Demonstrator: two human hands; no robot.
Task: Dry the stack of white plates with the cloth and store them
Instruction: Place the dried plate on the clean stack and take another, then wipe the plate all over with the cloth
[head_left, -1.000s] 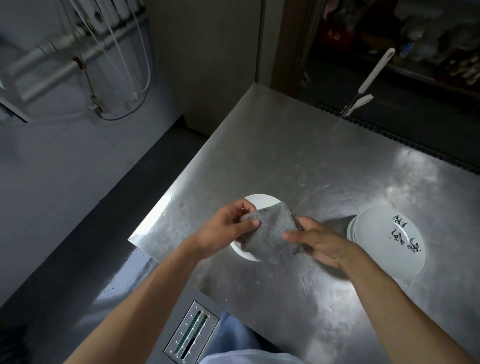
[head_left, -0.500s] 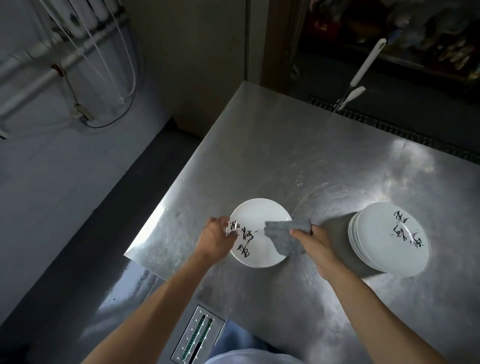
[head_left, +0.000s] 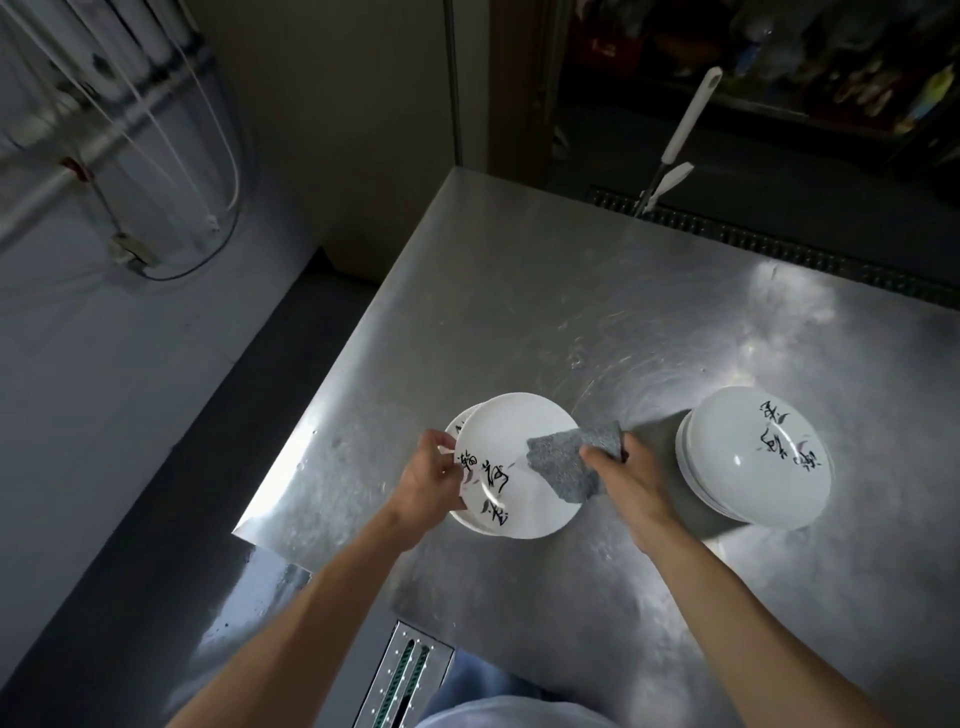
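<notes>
A white plate (head_left: 514, 436) with black brush lettering is held over the steel table near its left front corner. My left hand (head_left: 431, 480) grips its left rim. Another plate's rim (head_left: 457, 428) peeks out just under it on the left. My right hand (head_left: 628, 475) pinches a grey cloth (head_left: 566, 465), which lies over the plate's right part. A stack of white plates (head_left: 753, 462), the top one lettered too, stands to the right of my right hand.
The steel table (head_left: 571, 312) ends at a left edge close to the held plate, with dark floor below. A slotted drain strip (head_left: 779, 249) runs along the back. A white-handled tool (head_left: 680, 124) stands at the back edge.
The cloth, which both hands held over the plate, has come off to the right, baring the lettered face. My left hand has shifted to the plate's left rim. The view moved closer.
</notes>
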